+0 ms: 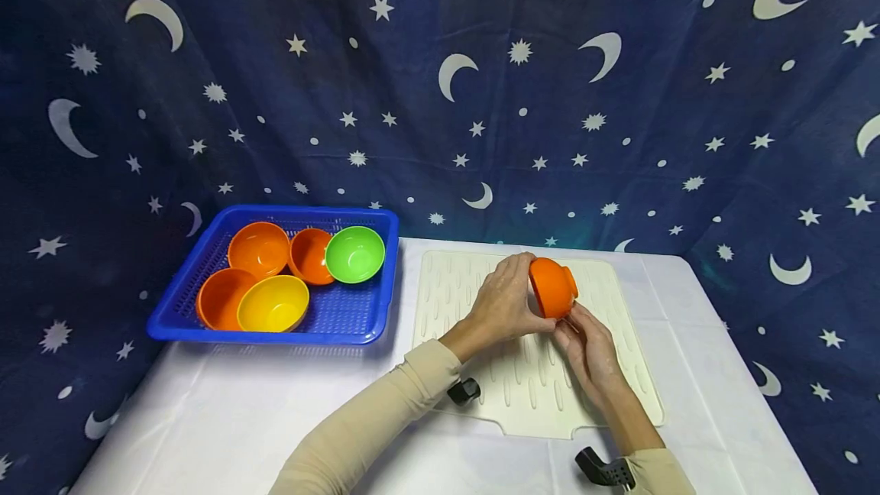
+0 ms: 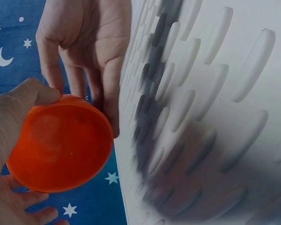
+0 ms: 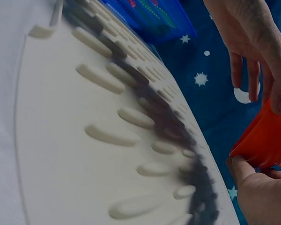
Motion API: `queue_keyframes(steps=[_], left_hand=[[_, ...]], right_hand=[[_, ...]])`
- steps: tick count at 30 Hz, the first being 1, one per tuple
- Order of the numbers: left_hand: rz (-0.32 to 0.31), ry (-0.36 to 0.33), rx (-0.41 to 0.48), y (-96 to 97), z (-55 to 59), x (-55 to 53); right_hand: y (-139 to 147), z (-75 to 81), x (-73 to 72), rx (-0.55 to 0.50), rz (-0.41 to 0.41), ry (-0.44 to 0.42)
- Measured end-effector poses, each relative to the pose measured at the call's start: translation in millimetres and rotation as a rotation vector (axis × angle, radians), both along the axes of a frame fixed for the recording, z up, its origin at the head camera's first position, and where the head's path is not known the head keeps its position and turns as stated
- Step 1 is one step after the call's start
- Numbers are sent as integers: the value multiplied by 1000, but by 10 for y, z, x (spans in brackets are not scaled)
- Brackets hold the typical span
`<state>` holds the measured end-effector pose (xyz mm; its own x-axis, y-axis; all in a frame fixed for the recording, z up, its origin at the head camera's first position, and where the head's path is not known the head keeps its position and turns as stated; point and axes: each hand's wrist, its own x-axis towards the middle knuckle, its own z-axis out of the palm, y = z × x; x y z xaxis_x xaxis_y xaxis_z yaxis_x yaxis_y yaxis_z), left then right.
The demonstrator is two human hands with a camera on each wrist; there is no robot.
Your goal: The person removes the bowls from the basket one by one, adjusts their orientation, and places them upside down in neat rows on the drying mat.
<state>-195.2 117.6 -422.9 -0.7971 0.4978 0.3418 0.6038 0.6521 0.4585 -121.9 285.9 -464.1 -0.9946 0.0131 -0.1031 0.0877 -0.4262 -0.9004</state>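
An orange bowl is held up over the cream ridged drying mat, tipped on its side. In the head view its mouth faces left and its foot points right. My left hand grips it at the rim; the left wrist view shows the thumb on the rim and the smooth inside of the bowl. From below and the right, my right hand holds the bowl's lower side. In the right wrist view, the right thumb presses close to the rim.
A blue plastic basket stands at the left of the table. Inside are several bowls: orange ones, a yellow one and a green one. White cloth covers the table; a dark star-and-moon curtain hangs behind.
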Motion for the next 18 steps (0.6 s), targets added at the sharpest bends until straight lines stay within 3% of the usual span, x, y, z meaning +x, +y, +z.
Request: queue_keyframes(steps=[6,11,18], left_hand=[[64,12,-42,82,-82,-34],[73,25,-68,187,-166,-55],[89,37,-62,245,-251,-73]], right_hand=[[65,42,-41,96,-70,-70],[111,28,-43,126,-114,-113],[168,38,-86,173,-172,-112]])
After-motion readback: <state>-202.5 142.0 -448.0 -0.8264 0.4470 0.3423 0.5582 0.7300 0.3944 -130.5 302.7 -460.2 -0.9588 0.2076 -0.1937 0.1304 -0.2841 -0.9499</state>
